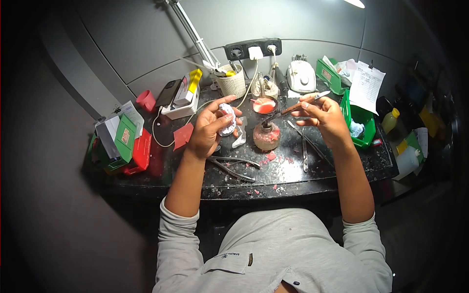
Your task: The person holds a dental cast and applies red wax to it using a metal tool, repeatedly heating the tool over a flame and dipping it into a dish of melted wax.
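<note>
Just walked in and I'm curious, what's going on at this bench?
A person sits at a dark workbench. Their left hand holds up a small white cast, while the right hand holds a thin tool with its tip over a small glass burner. Pliers lie on the workbench between the arms.

A grey panelled wall [146, 39] is curving behind the dark speckled worktop [286, 171]. A white lamp arm [193, 31] is slanting up across it, a black socket strip [239, 50] is hanging there, and a bright light [355, 3] is glaring overhead.
</note>
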Available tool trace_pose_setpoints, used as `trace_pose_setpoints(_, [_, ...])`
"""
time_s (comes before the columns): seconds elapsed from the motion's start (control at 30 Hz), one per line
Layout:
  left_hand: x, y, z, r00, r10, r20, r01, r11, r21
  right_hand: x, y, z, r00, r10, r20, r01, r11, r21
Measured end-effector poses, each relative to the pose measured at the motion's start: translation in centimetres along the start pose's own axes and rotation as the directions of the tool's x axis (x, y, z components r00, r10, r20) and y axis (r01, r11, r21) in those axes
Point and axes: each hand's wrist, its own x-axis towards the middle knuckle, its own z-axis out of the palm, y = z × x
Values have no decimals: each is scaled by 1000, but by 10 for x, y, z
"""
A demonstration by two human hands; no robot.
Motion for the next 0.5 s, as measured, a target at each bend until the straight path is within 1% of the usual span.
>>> trace_pose_setpoints(0.07, [0, 0, 2, 1000, -11, -19, 12, 999, 40, -1, -2, 1, 1000, 4, -4, -4, 1000, -11])
trace_pose_setpoints(0.2, [0, -1, 1, 999, -25, -29, 26, 999, 47, -1, -1, 1, 1000, 0, 5, 0, 1000, -12])
trace_pose_setpoints(0.27, [0, -1, 1, 1000, -14, -2, 14, 1000, 17, -1, 0, 0, 1000, 9, -6, -9, 1000, -15])
trace_pose_setpoints(0.4, [-1, 0, 1, 1000, -27, 0, 27, 1000, -13, -1, 0, 0, 1000, 9, -16, -9, 1000, -23])
trace_pose_setpoints(0.5, [0, 0, 1, 998, -48, -40, 48, 999, -5, -1, 1, 1, 1000, 11, -20, -12, 1000, -23])
